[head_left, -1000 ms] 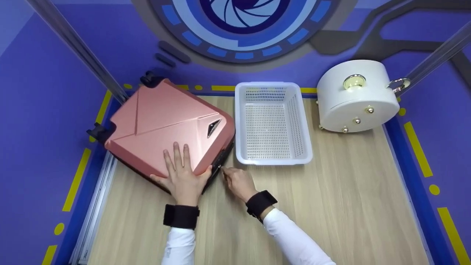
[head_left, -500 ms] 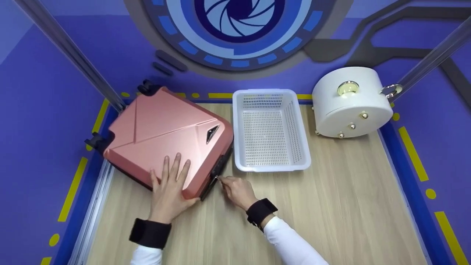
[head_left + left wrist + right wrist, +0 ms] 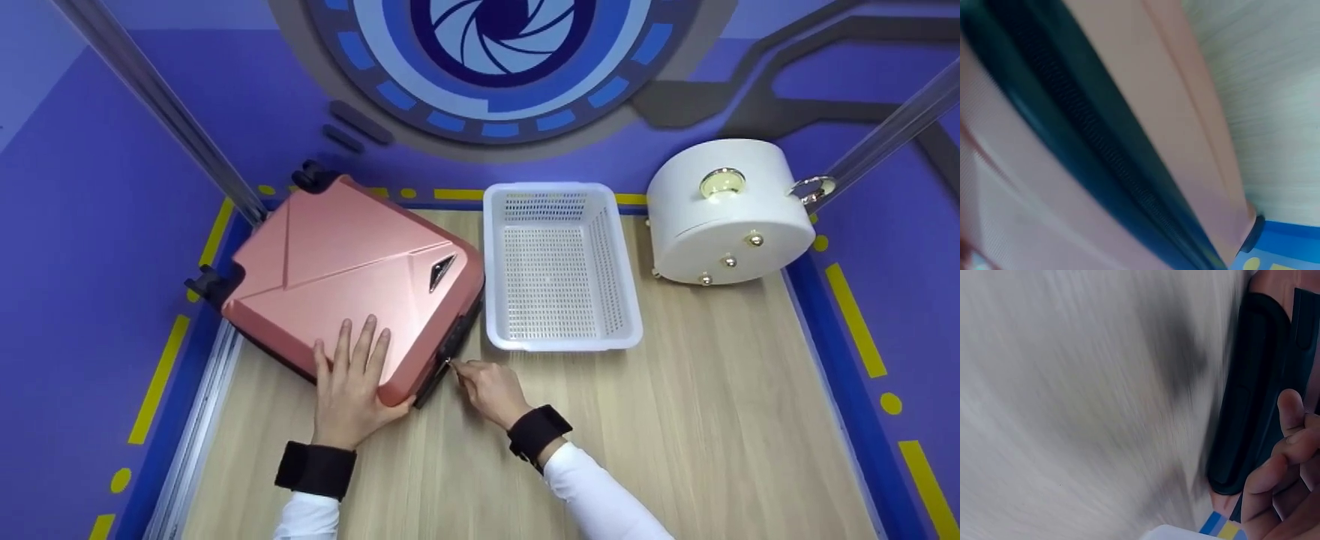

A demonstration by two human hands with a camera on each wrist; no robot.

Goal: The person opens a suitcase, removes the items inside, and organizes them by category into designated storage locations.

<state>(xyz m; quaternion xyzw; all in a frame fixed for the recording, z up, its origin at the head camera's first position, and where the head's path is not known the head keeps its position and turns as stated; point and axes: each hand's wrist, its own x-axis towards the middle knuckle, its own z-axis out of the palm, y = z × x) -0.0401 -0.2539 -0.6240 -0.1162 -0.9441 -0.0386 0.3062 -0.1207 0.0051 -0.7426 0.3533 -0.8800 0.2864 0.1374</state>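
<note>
A pink hard-shell suitcase (image 3: 360,240) lies flat at the left in the head view. My left hand (image 3: 351,397) rests on its near corner, fingers straight and spread, thumb at the edge. At the black front side, my right hand (image 3: 491,390) pinches a small shiny metal piece (image 3: 448,361), too small to tell whether a zipper pull or a key. The left wrist view shows the suitcase's black zipper (image 3: 1095,129) running along its side. In the right wrist view, curled fingers (image 3: 1264,481) stand by a black carry handle (image 3: 1249,394); the pinched piece is hidden there.
A white perforated plastic basket (image 3: 562,342) stands right beside the suitcase. Farther right, a white round-sided bag (image 3: 720,217) with gold studs and a metal ring handle leans near the corner. Purple walls (image 3: 120,187) enclose the wooden tabletop (image 3: 675,405) on several sides.
My left hand has shifted toward the near left, uncovering the suitcase's near corner. My right hand stays at the metal piece. The head view has tilted slightly.
</note>
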